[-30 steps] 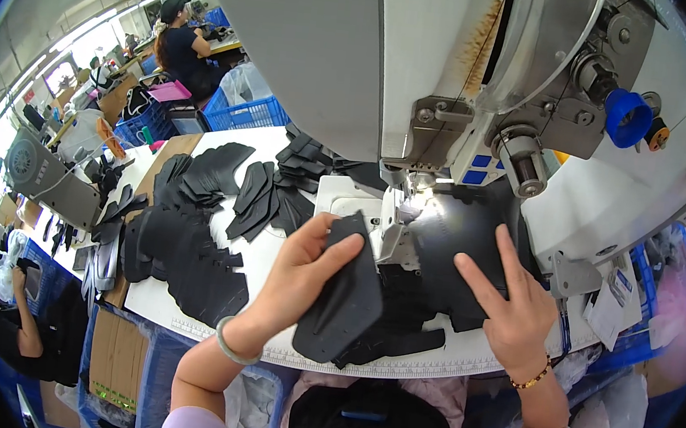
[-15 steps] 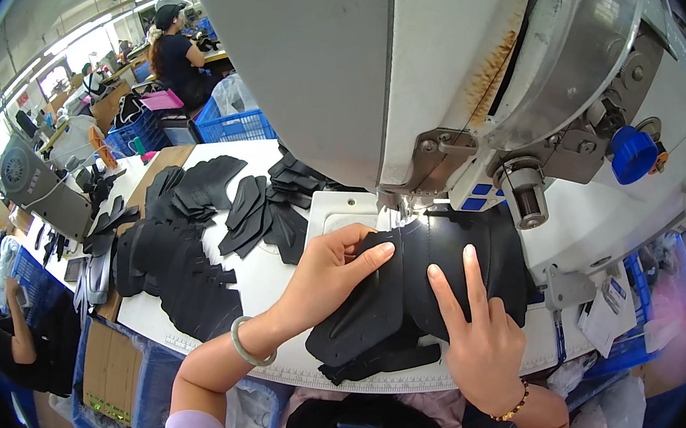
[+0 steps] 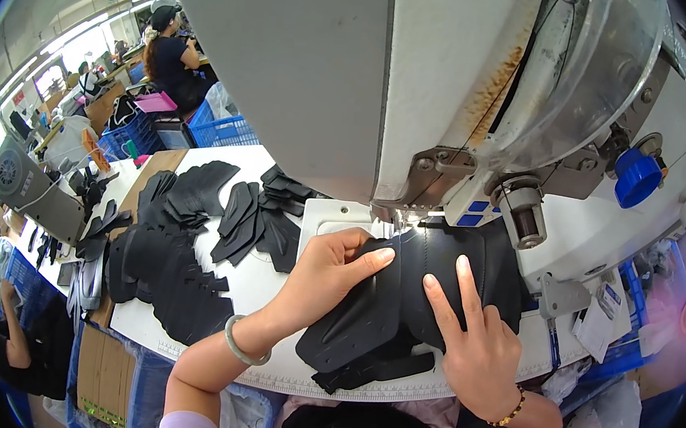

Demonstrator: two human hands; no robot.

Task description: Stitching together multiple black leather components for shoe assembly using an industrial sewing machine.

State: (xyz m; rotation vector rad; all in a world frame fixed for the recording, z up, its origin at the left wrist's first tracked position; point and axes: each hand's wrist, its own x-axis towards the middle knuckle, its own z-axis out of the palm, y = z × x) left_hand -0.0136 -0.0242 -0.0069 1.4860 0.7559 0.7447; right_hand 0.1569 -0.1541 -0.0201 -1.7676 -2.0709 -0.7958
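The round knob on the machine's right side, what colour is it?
Blue; the knob shows clearly in the head view.

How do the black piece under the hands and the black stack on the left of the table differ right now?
The piece under the hands lies beneath the sewing machine, pressed flat by the left hand and right hand; the stack sits untouched, away from the machine. The piece is a few overlapped panels; the stack is many, fanned out. Both are black cut parts on the white table.

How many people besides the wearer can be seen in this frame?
2. One person sits at a bench far upper left, back turned; another person is at the lower left edge beside the table. More may be hidden behind the sewing machine.
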